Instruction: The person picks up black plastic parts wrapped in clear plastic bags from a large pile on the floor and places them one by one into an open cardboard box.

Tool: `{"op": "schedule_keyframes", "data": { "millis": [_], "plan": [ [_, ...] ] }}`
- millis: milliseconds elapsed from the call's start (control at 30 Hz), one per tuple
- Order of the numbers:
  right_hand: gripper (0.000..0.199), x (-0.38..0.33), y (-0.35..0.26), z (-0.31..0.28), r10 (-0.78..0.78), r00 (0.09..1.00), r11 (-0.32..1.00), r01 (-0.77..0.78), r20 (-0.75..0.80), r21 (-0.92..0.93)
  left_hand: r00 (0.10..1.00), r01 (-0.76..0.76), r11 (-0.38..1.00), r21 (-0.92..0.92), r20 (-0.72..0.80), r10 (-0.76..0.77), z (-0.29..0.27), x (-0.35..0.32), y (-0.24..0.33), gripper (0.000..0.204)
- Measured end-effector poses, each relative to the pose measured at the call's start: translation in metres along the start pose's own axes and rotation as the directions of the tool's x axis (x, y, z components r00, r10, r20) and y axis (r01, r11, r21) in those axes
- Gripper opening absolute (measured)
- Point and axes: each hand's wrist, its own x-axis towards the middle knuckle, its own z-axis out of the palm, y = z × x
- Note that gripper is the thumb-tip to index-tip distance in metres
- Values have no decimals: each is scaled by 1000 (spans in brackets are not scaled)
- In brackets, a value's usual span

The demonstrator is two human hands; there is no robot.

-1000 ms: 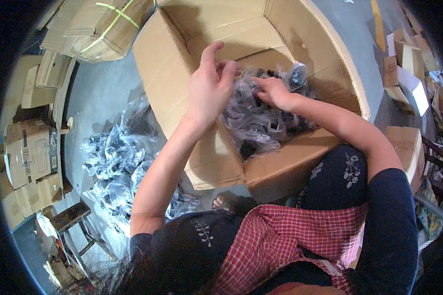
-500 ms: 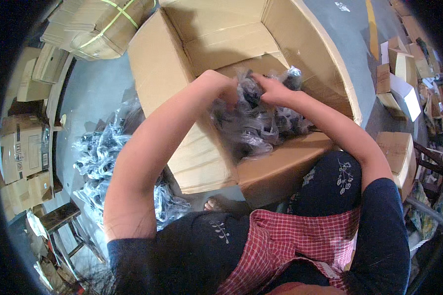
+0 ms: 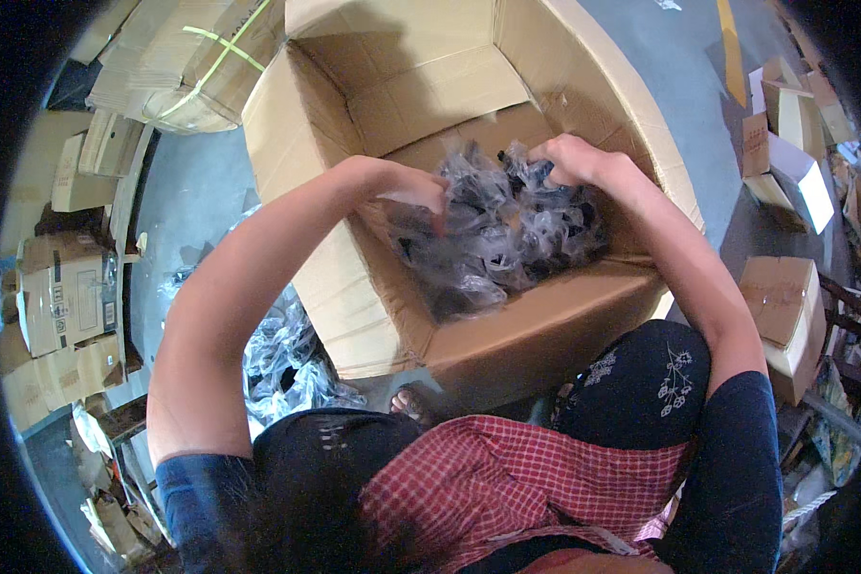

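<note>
A large open cardboard box point(image 3: 373, 320) stands in front of my knees. In its near half lies a heap of clear plastic bags point(image 3: 507, 249) with dark items inside, whose kind I cannot make out. My left hand point(image 3: 413, 189) reaches over the box's left wall to the left side of the heap; its fingers are blurred and partly hidden. At the heap's far right edge my right hand point(image 3: 569, 161) is closed, its fingers curled on a bag of the heap. More clear plastic bags point(image 3: 292, 359) lie on the floor left of the box, partly behind my left arm.
A strapped stack of flattened cardboard point(image 3: 182, 67) stands at the far left. Cartons point(image 3: 67, 292) line the left side, with a dark wooden stool point(image 3: 129, 421) nearer me. To the right are a closed carton point(image 3: 780, 301) and several open boxes point(image 3: 784, 177).
My hands have moved apart, the left one leftward and the right one slightly right. The bunched bags between them now lie lower and more spread out on the heap.
</note>
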Motion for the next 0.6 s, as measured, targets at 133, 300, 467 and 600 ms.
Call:
{"op": "schedule_keyframes", "data": {
  "millis": [133, 300, 467, 600],
  "plan": [
    [49, -1, -14, -6, -51, 996, 987, 62, 77, -151, 1000, 4, 999, -42, 2, -3, -23, 2, 8, 70],
    [34, -5, -30, 5, 6, 998, 960, 11, 58, -279, 888, 141, 989, -43, -436, -146, -45, 67, -19, 73],
    [33, 4, -31, -1, -167, 975, 972, 137, -147, -192, 845, 48, 999, 5, -534, -38, 23, 130, -47, 85],
    [29, -3, -24, -22, -40, 970, 999, 38, -238, -15, 877, 52, 993, 104, -480, 4, 24, 117, -23, 81]
  ]
}}
